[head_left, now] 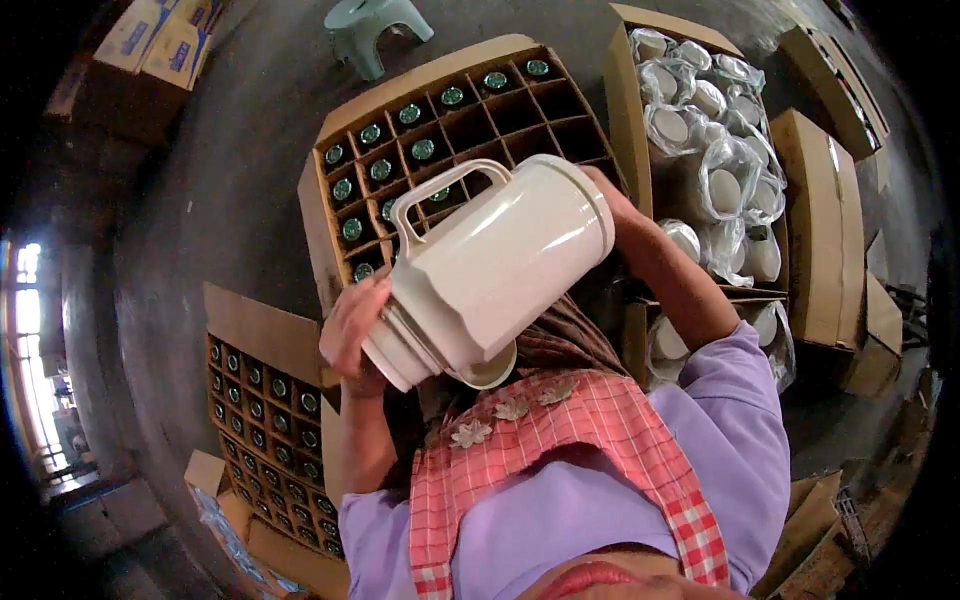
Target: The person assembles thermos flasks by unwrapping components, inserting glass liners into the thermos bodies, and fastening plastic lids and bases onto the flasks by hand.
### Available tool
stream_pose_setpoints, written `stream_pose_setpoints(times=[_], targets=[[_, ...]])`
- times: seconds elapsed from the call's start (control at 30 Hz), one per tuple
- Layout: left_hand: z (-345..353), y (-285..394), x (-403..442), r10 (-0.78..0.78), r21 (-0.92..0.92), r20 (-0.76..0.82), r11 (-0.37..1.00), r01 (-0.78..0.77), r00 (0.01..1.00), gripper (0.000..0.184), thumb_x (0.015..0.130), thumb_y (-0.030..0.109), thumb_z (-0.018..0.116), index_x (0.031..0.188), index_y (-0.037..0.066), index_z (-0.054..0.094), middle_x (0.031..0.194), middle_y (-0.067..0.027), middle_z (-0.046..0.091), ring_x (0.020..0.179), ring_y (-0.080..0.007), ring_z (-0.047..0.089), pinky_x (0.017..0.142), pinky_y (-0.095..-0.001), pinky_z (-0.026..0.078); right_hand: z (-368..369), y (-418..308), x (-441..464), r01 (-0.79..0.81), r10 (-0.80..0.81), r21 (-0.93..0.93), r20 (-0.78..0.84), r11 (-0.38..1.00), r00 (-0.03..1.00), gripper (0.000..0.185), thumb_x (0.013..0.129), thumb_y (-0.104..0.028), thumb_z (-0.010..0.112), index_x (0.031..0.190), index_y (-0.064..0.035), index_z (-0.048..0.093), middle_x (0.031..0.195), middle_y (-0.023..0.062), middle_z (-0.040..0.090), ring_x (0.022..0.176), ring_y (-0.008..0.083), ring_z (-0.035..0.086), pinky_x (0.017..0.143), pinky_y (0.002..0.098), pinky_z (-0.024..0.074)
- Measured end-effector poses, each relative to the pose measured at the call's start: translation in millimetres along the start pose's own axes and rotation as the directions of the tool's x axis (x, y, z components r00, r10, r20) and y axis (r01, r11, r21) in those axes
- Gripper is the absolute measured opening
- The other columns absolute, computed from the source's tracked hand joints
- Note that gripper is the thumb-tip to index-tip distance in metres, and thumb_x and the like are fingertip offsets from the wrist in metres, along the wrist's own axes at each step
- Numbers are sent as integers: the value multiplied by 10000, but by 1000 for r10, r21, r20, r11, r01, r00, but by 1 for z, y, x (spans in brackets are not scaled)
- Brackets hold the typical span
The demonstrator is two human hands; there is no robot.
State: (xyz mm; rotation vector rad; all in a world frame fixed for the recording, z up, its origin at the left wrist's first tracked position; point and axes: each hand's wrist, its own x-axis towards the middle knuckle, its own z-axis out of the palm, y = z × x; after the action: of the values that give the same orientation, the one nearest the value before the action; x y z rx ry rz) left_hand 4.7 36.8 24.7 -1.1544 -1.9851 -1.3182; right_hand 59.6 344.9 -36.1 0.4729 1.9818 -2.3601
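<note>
A cream thermos jug [510, 260] lies tilted across both hands in front of my chest, its loop handle facing away from me. My left hand [358, 330], slightly blurred, is wrapped around the jug's narrow collar end at lower left. My right hand [612, 205] grips the wide base end; its fingers are mostly hidden behind the jug. A pale rounded rim [490, 370] shows below the collar, close to my apron. Just beyond the jug stands a divided carton [420, 75], with round greenish glassy tops in many of its cells.
On the right, an open carton [625, 110] holds several plastic-wrapped pale jugs [720, 190]. A closed carton [815, 230] stands beside it. At lower left is another divided carton [260, 325] of dark round tops. A green stool [375, 25] stands on the floor ahead.
</note>
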Motion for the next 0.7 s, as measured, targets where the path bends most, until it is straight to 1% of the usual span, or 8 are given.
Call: stream_pose_setpoints(times=[0.07, 0.13, 0.3, 0.37, 0.47, 0.53, 0.63, 0.7], targets=[[-4, 0, -6, -349, 91, 81, 935, 342, 934, 246, 798, 127, 592, 979, -38, 613, 892, -135, 658, 799, -229, 645, 724, -326, 522, 10, -29, -15, 8, -4, 37, -130, 999, 991, 274, 797, -99, 634, 1042, 19, 600, 922, 103, 633, 803, 146, 600, 711, 277, 487], [-1, -41, -31, -624, -412, 159, 663, 625, 765, 310, 811, 149, 586, 1076, -11, 574, 1017, -106, 630, 880, -206, 621, 767, -324, 504, 4, -30, -24, 358, -395, -272, -93, 893, 914, 231, 765, -44, 644, 990, 3, 620, 906, 93, 633, 814, 149, 599, 706, 275, 485], [11, -76, -59, -530, -227, 347, 753, 618, 774, 419, 850, 213, 566, 1220, 34, 481, 1180, -87, 554, 1035, -188, 554, 863, -335, 460, 2, -49, -49, 699, -755, -507, 133, 504, 642, 268, 651, 55, 635, 909, -18, 637, 889, 104, 624, 842, 206, 610, 697, 268, 478], [10, -74, -62, -594, -701, 496, 156, 696, 633, 473, 870, 294, 548, 1271, 68, 435, 1245, -87, 512, 1112, -205, 512, 933, -373, 425, 4, -53, -56, 695, -772, -554, 139, 459, 621, 285, 616, 52, 621, 892, -17, 630, 862, 109, 624, 809, 229, 620, 676, 273, 481], [19, -62, -58, -612, -731, 496, 90, 677, 616, 413, 868, 239, 550, 1222, 40, 475, 1176, -81, 548, 1044, -186, 542, 884, -336, 446, -2, -55, -64, 679, -793, -641, 175, 358, 584, 223, 619, 47, 591, 836, -2, 606, 800, 116, 612, 709, 235, 610, 636, 273, 477], [23, -53, -51, -630, -745, 496, 45, 665, 598, 374, 866, 203, 552, 1189, 21, 501, 1129, -78, 573, 999, -173, 562, 852, -312, 460, -2, -50, -68, 597, -740, -634, 59, 491, 670, 175, 638, 23, 602, 812, 12, 584, 776, 104, 594, 673, 180, 580, 628, 252, 461], [19, -38, -31, -572, -526, 363, 526, 668, 736, 316, 839, 158, 572, 1110, -4, 560, 1080, -84, 596, 958, -150, 575, 853, -281, 452, -19, -22, -73, 514, -532, -172, -80, 841, 843, 219, 779, -68, 551, 978, 18, 580, 826, 45, 605, 741, 117, 560, 672, 241, 464], [23, -12, -7, -571, -538, 335, 537, 650, 750, 295, 822, 146, 580, 1068, -17, 584, 1061, -84, 605, 938, -145, 582, 849, -268, 449, -55, 17, -72, 333, -315, 202, -117, 921, 942, 299, 842, -148, 526, 1104, -4, 545, 928, 53, 608, 829, 135, 572, 729, 266, 478]])
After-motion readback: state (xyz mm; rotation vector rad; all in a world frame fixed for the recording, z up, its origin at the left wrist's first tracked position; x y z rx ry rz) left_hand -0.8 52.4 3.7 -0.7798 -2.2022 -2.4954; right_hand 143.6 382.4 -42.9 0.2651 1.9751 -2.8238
